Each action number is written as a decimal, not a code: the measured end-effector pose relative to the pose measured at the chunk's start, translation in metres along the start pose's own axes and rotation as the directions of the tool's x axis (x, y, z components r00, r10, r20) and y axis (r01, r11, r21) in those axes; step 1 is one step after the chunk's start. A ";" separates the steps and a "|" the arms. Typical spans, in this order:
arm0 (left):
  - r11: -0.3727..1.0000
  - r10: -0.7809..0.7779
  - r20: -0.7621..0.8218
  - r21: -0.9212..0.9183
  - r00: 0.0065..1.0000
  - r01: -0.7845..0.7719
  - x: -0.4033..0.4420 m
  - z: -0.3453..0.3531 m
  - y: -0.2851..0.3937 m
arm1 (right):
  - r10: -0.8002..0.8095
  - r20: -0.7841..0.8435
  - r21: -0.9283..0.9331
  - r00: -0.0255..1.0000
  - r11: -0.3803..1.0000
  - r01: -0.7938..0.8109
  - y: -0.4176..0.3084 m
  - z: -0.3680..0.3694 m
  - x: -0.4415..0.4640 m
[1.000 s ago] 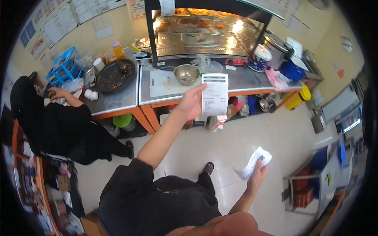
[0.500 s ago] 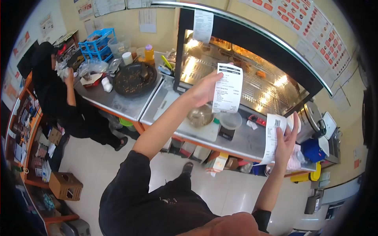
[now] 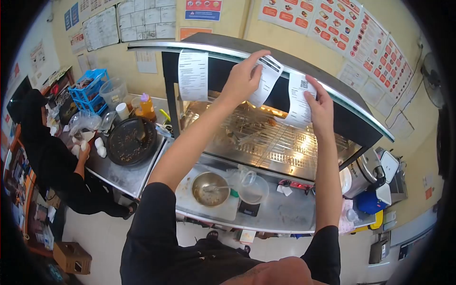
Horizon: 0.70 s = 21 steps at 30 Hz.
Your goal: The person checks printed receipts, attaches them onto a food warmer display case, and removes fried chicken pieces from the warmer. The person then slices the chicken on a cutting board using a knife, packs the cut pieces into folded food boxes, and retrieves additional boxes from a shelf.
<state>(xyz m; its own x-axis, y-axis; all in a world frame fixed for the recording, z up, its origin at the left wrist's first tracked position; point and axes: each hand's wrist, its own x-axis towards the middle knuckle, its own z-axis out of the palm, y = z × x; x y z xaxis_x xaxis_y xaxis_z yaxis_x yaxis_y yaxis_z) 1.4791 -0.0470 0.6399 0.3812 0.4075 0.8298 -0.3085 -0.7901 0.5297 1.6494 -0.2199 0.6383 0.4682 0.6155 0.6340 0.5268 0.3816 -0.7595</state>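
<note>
My left hand (image 3: 239,81) is raised to the top front edge of the glass food warmer (image 3: 266,142), its thumb and fingers pinching a printed paper receipt (image 3: 270,78). A little to its right, my right hand (image 3: 321,110) grips a second receipt (image 3: 298,104) with a square code near its top. Both slips lie against the dark upper frame of the warmer. A longer receipt (image 3: 193,78) hangs from the same edge, left of my hands. Behind the glass are lit wire racks with a few food pieces.
Below the warmer, a metal bowl (image 3: 209,189) and a clear plastic container (image 3: 253,189) stand on the counter. A black round pan (image 3: 130,142) is at left, near a person in black (image 3: 52,156) holding something white. A large pot (image 3: 363,175) stands at right.
Both my hands have risen with their receipts from in front of the glass to the warmer's top edge. The view has shifted upward, and the co-worker's hands have lowered to the counter.
</note>
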 end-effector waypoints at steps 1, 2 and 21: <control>1.000 0.018 -0.017 0.021 1.000 -0.018 0.000 0.001 0.000 | 0.020 0.004 0.009 1.000 1.000 -0.020 0.006 0.001 0.002; 0.998 0.032 -0.031 0.046 0.999 -0.030 0.000 0.001 -0.002 | 0.037 0.020 0.047 0.999 0.998 -0.038 0.010 0.002 0.003; 0.682 0.423 0.145 0.599 0.894 -0.420 -0.006 0.005 -0.004 | 0.019 -0.102 0.426 0.995 0.904 0.027 -0.022 -0.039 -0.032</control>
<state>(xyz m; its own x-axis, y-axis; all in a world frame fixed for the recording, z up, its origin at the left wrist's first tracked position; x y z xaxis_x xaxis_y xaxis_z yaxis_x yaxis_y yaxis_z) 1.4819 -0.0485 0.6323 0.3367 -0.0365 0.9409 0.1519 -0.9840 -0.0926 1.6504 -0.2752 0.6407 0.5479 0.5488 0.6314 0.1872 0.6552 -0.7319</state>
